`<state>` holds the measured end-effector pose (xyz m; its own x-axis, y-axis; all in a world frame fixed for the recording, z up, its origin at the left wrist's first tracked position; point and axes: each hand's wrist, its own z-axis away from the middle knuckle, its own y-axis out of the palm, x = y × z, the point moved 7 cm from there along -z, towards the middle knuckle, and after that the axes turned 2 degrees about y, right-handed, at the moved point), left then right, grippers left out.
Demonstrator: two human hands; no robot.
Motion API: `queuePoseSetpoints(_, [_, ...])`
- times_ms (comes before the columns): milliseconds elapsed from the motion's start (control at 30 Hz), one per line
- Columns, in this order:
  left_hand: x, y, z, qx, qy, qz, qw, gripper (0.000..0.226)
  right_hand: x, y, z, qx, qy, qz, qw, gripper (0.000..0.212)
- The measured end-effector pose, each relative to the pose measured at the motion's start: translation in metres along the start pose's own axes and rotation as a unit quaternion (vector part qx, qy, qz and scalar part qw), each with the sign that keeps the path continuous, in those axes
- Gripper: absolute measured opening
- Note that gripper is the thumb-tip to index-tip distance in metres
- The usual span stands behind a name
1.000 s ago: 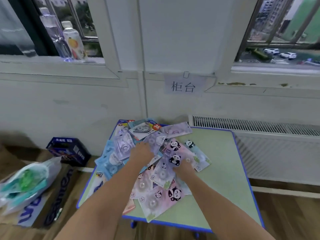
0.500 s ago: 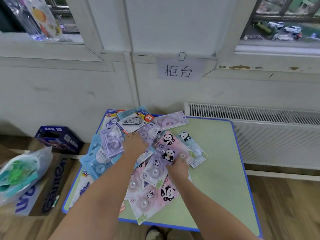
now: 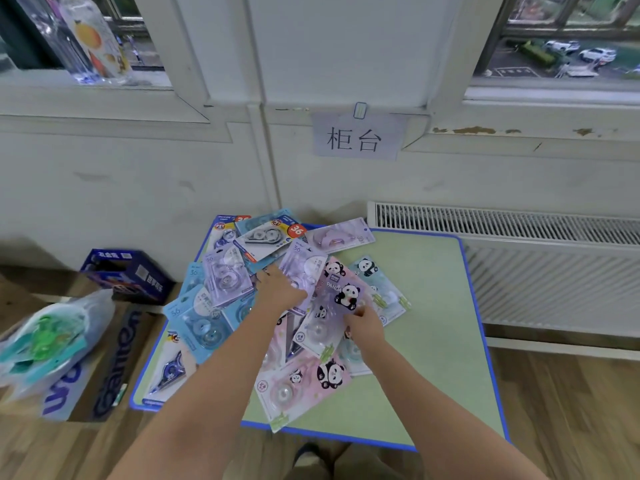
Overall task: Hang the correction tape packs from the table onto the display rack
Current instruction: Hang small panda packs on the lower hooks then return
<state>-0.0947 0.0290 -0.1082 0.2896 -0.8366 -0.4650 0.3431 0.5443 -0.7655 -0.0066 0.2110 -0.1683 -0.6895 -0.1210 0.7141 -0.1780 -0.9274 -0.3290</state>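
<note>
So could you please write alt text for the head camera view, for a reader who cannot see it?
Two bare hands reach into a heap of correction tape packs on a green table; the right hand pinches a lilac panda pack, the left hand rests on the pile. Behind: a paper sign and a radiator.

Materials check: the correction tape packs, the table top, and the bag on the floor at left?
Correction tape packs: printed glossy card with clear plastic blisters, judging by the highlights on the domes. Table: matte pale green top, probably laminate, with a blue edge band, likely plastic. Bag: thin translucent plastic film; its contents show through and it crumples.
</note>
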Motion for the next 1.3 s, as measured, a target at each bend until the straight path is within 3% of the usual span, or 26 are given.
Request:
queuePoseSetpoints(167, [-0.004,0.013,0.025,0.036,-0.010,0.233,0.972,0.084,-0.010,-0.020,0.004,0.018,0.010,-0.181,0.983,0.003])
queuePoseSetpoints(333, [-0.007,0.030,0.041,0.038,-0.006,0.354,0.934,0.079,-0.022,-0.047,0.006,0.053,0.057,-0.295,0.952,0.021])
queuePoseSetpoints(433, [-0.005,0.040,0.045,0.050,-0.009,0.390,0.919,0.080,-0.031,-0.055,0.003,0.068,0.081,-0.332,0.937,0.040])
queuePoseSetpoints(500, [-0.005,0.045,0.050,0.064,-0.010,0.408,0.911,0.065,-0.035,-0.056,0.003,0.076,0.091,-0.320,0.940,0.059])
queuePoseSetpoints(600, [-0.004,0.044,0.060,0.076,0.003,0.440,0.895,0.042,-0.036,-0.061,0.006,0.081,0.101,-0.337,0.933,0.036])
queuePoseSetpoints(767, [0.002,0.030,0.066,0.087,0.028,0.434,0.896,0.023,-0.014,-0.060,0.034,0.136,0.042,-0.385,0.912,0.035])
queuePoseSetpoints(833, [-0.001,0.027,0.068,0.107,0.049,0.419,0.900,0.027,0.007,-0.055,0.057,0.181,-0.008,-0.389,0.903,0.033])
queuePoseSetpoints(867, [-0.003,0.026,0.069,0.119,0.060,0.413,0.901,0.031,0.015,-0.053,0.067,0.184,-0.031,-0.390,0.901,0.042])
queuePoseSetpoints(900, [-0.005,0.025,0.071,0.130,0.069,0.410,0.900,0.036,0.018,-0.051,0.072,0.178,-0.045,-0.396,0.899,0.050])
queuePoseSetpoints(1067, [-0.022,0.015,0.077,0.155,0.136,0.405,0.891,0.041,0.012,-0.060,0.096,0.096,-0.111,-0.364,0.920,0.048])
queuePoseSetpoints(1300, [-0.098,0.039,0.127,0.251,0.252,0.357,0.864,0.015,-0.012,-0.139,0.167,-0.096,-0.157,-0.328,0.927,0.043])
